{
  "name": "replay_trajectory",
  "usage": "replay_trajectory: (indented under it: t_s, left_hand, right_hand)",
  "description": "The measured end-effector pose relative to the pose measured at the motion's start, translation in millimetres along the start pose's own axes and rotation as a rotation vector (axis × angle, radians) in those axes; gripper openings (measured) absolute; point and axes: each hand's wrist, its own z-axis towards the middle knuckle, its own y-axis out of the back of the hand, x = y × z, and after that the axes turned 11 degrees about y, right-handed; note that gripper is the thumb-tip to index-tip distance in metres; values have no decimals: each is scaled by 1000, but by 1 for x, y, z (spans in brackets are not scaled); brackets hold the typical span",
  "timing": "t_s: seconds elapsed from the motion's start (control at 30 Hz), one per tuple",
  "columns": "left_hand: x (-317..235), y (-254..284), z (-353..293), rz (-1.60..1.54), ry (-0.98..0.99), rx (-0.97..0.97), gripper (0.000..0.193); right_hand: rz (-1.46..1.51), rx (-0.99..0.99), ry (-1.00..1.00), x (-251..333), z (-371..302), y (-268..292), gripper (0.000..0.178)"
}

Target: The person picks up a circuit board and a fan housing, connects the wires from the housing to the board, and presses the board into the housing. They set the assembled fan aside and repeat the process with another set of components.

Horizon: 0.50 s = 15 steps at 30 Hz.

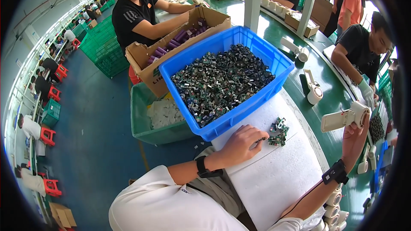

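Note:
My left hand (243,146) rests over the white foam board (274,179) with its fingers curled together. A small dark circuit board (260,140) shows at its fingertips, partly hidden. Right beside those fingers lies a loose pile of small green circuit boards (278,134). My right hand (353,131) is raised at the right, closed around a cream plastic housing (342,119) with a round head and a flat handle pointing left. Beyond my left hand stands a blue bin (205,132) heaped with small circuit boards (222,81).
A cardboard box (156,79) of purple cylindrical cells and a green crate (141,128) with white pieces stand left of the bin. More cream housings lie on the green bench (295,77) and at lower right (334,209). A co-worker's gloved hand (367,92) is close beyond my right hand.

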Motion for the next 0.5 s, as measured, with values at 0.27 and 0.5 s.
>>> replay_trajectory:
  t_s: [0.27, 0.5]
  left_hand:
    - [-2, 0, 0, -6, 19, 0, 26]
    - [-4, 1, 0, -18, 38, 0, 26]
  right_hand:
    - [-12, -1, -10, 0, -1, -5, 40]
    - [-43, -50, -19, 2, -3, -6, 41]
